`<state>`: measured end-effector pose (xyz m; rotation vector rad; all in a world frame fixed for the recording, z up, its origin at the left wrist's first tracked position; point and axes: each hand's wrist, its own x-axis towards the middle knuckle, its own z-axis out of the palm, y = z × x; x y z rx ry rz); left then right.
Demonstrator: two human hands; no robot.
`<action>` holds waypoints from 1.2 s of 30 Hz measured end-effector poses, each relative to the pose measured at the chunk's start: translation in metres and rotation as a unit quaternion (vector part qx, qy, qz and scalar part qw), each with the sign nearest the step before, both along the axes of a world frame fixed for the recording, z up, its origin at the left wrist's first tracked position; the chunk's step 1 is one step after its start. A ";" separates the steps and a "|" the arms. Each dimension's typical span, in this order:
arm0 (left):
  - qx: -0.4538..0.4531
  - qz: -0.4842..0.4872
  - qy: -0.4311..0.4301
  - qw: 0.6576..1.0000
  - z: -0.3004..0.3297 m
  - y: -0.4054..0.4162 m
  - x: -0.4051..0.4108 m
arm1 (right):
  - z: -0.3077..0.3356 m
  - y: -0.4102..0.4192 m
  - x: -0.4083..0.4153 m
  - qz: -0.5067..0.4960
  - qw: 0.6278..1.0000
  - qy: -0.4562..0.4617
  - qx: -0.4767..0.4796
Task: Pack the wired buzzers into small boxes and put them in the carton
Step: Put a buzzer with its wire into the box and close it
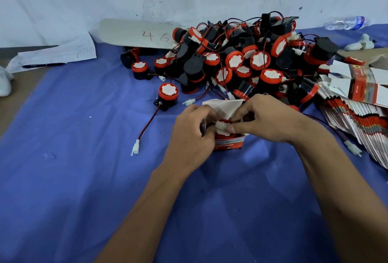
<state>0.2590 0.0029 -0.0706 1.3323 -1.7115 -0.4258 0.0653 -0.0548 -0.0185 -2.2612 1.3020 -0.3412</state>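
A small red and white box (230,142) stands on the blue cloth at centre, its white top flap (222,107) raised. A red buzzer (225,135) sits inside it. My left hand (192,131) grips the box's left side. My right hand (264,119) pinches the buzzer's white connector (221,126) over the box's mouth. A heap of black and red wired buzzers (241,59) lies behind. One loose buzzer (168,95) with its red and black wire lies to the left. No carton is in view.
A fanned stack of flat unfolded boxes (357,116) lies at the right. A cardboard piece marked 46 (136,34) leans at the back wall. Paper and a pen (44,65) lie at far left. A plastic bottle (344,22) lies at back right.
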 end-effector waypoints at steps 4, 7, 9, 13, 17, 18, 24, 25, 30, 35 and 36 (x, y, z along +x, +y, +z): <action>-0.033 -0.004 -0.001 0.999 -0.003 -0.002 0.002 | -0.005 0.000 0.007 -0.030 0.999 -0.004 -0.018; -0.043 -0.006 -0.013 0.999 -0.005 -0.002 0.004 | -0.009 0.000 0.013 -0.072 0.996 0.006 -0.043; -0.049 -0.011 -0.025 0.998 -0.006 -0.001 0.004 | -0.012 0.002 0.018 -0.102 0.991 0.023 -0.078; -0.048 -0.016 -0.048 0.998 -0.006 0.000 0.005 | -0.019 0.006 0.026 -0.153 0.978 0.046 -0.135; -0.039 -0.013 -0.071 0.997 -0.005 0.001 0.004 | -0.022 0.009 0.030 -0.201 0.967 0.028 -0.155; -0.038 -0.010 -0.078 0.996 -0.004 0.001 0.003 | -0.023 0.009 0.031 -0.200 0.968 0.025 -0.149; -0.042 0.030 -0.125 0.991 -0.001 0.005 0.000 | -0.021 0.006 0.025 -0.117 0.991 0.020 -0.058; -0.042 0.030 -0.124 0.991 -0.001 0.005 0.001 | -0.021 0.006 0.023 -0.114 0.992 0.019 -0.053; -0.040 0.028 -0.097 0.994 -0.003 0.007 0.000 | -0.028 0.006 0.028 -0.155 0.984 -0.020 -0.086; -0.046 0.034 -0.111 0.992 -0.003 0.006 0.000 | -0.028 0.010 0.031 -0.210 0.966 -0.054 -0.140; -0.046 0.031 -0.111 0.992 -0.003 0.007 0.000 | -0.028 0.011 0.032 -0.224 0.959 -0.062 -0.161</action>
